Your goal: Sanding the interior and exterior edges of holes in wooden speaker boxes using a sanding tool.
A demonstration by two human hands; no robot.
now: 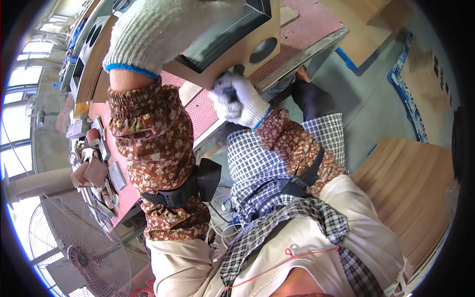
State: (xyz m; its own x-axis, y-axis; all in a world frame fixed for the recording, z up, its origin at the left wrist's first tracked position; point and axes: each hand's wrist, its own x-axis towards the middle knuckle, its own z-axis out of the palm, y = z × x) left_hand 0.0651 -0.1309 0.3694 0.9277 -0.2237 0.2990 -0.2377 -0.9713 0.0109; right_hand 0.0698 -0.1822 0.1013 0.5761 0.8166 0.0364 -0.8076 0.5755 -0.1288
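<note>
A box of brown wood board (271, 43) with round holes and a dark rectangular recess lies on the bench in front of me. My left hand (153, 37), in a white knitted glove with a blue cuff, reaches over the box's left part. Its fingers are smeared by motion and partly cut off at the upper edge. My right hand (241, 103), gloved the same way, is closed beside the box's near edge, below a round hole. Something small and dark shows among its fingers, too little to name.
The bench (309, 24) has a red textured top and a metal edge. At left are sanding blocks and scraps (94, 168), similar holed boards (91, 59) and a large fan (81, 255). Stacked wood panels (405, 183) stand at right, near a blue-edged pallet (408, 99).
</note>
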